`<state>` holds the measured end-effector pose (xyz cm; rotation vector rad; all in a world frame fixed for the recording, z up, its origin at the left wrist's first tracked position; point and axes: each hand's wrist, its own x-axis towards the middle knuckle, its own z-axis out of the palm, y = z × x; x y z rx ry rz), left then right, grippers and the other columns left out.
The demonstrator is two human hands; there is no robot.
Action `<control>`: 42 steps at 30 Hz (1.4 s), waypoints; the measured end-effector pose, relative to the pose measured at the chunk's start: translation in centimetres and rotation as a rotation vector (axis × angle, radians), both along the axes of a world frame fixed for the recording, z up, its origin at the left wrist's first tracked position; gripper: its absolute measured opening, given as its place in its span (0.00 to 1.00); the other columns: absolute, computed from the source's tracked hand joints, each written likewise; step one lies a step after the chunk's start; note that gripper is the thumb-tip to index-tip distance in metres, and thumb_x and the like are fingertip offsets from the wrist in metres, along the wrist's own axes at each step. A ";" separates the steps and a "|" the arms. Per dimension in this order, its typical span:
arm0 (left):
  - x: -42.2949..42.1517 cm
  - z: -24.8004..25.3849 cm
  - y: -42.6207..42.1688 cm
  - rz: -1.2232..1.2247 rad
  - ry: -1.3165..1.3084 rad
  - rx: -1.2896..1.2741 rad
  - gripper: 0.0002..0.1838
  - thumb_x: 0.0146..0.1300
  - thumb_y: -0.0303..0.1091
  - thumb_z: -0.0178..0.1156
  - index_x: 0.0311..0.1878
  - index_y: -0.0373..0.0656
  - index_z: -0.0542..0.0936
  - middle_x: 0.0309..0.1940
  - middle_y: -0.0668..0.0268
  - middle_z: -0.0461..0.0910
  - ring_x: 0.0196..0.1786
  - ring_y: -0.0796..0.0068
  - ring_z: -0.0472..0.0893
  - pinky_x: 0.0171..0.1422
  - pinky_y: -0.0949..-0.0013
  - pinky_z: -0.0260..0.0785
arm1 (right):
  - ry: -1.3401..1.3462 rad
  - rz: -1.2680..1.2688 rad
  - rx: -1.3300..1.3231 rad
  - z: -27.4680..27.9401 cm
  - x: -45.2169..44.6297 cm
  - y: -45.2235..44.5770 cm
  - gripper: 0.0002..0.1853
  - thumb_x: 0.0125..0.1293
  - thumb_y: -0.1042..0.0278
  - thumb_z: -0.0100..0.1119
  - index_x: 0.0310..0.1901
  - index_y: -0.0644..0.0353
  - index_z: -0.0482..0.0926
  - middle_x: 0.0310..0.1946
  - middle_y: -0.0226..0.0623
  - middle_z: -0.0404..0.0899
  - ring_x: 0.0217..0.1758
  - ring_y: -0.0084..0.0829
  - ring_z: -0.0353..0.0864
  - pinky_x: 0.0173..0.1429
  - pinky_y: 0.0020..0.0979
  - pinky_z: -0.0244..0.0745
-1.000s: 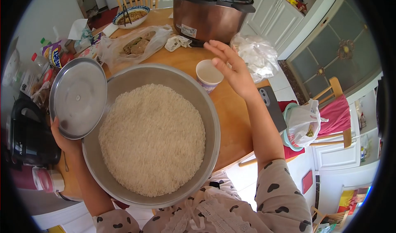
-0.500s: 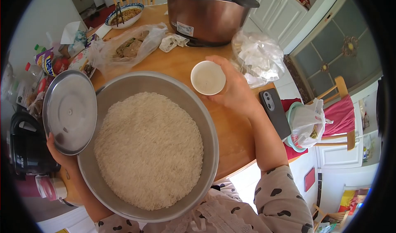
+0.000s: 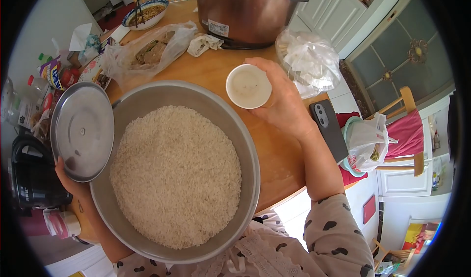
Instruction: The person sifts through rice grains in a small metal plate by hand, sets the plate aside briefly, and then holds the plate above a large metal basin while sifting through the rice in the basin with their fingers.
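A wide metal basin (image 3: pixel 252 179) stands at the table's near edge, with a broad heap of white rice (image 3: pixel 176 176) inside. At its left rim my left hand (image 3: pixel 71 181) grips a round metal lid (image 3: pixel 82 130), which is tilted up beside the basin. My right hand (image 3: pixel 282 98) is wrapped round the right side of a white paper cup (image 3: pixel 248 86), just beyond the basin's upper right rim. The cup's mouth faces the camera and a few tiny specks show inside it. A dark phone (image 3: pixel 328 130) lies to the right of my right wrist.
Beyond the basin are a brown cooker (image 3: pixel 250 17), a plastic bag with food (image 3: pixel 149 53), a crumpled tissue (image 3: pixel 203 45) and a patterned bowl (image 3: pixel 145 14). A clear bag (image 3: pixel 309 61) lies at the right; a black kettle (image 3: pixel 37 174) stands at the left.
My right hand has gone from open above the cup to closed round it, and the cup now tips toward the camera. My left hand still holds the lid. The view has shifted slightly.
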<state>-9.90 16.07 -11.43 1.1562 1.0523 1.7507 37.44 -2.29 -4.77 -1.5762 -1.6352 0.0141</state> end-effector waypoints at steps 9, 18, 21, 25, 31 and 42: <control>0.4 0.5 -0.2 -0.040 0.010 0.007 0.22 0.67 0.40 0.50 0.57 0.32 0.70 0.52 0.57 0.73 0.54 0.69 0.74 0.58 0.68 0.68 | -0.021 -0.008 -0.002 0.1 -0.1 -0.1 0.39 0.39 0.79 0.72 0.58 0.55 0.67 0.52 0.41 0.73 0.56 0.46 0.72 0.58 0.39 0.71; 0.8 0.9 -0.5 0.005 -0.023 -0.023 0.21 0.67 0.38 0.50 0.57 0.33 0.70 0.52 0.58 0.73 0.54 0.68 0.74 0.59 0.68 0.67 | 0.117 -0.054 -0.242 -0.6 0.3 -0.2 0.38 0.45 0.72 0.72 0.59 0.62 0.64 0.55 0.47 0.71 0.58 0.47 0.71 0.59 0.38 0.70; -0.4 -0.3 -0.1 -0.011 0.085 0.083 0.18 0.68 0.35 0.49 0.57 0.36 0.71 0.54 0.57 0.72 0.55 0.66 0.73 0.59 0.66 0.68 | 0.040 -0.061 -0.212 -1.1 0.8 -0.3 0.40 0.45 0.72 0.72 0.61 0.63 0.62 0.56 0.48 0.70 0.59 0.48 0.71 0.60 0.38 0.69; -1.7 -1.8 1.3 0.047 0.270 0.234 0.15 0.69 0.31 0.48 0.56 0.39 0.71 0.55 0.56 0.70 0.56 0.63 0.73 0.59 0.64 0.69 | 0.128 -0.087 -0.268 -0.3 0.6 -1.2 0.43 0.45 0.73 0.72 0.65 0.60 0.61 0.59 0.47 0.69 0.63 0.44 0.68 0.65 0.37 0.64; -1.4 -1.5 1.8 0.070 0.376 0.262 0.15 0.67 0.34 0.50 0.54 0.39 0.73 0.55 0.57 0.72 0.56 0.64 0.74 0.59 0.63 0.69 | -0.103 -0.059 0.174 1.5 1.6 -1.9 0.27 0.51 0.77 0.65 0.56 0.61 0.73 0.50 0.48 0.74 0.53 0.42 0.75 0.59 0.34 0.69; 4.5 6.8 -3.1 -0.324 -0.325 -0.129 0.16 0.60 0.39 0.56 0.45 0.37 0.78 0.41 0.60 0.80 0.47 0.64 0.78 0.53 0.63 0.71 | 0.061 -0.219 0.608 -1.0 0.9 0.1 0.06 0.55 0.77 0.61 0.35 0.59 0.82 0.22 0.32 0.76 0.28 0.29 0.74 0.38 0.29 0.69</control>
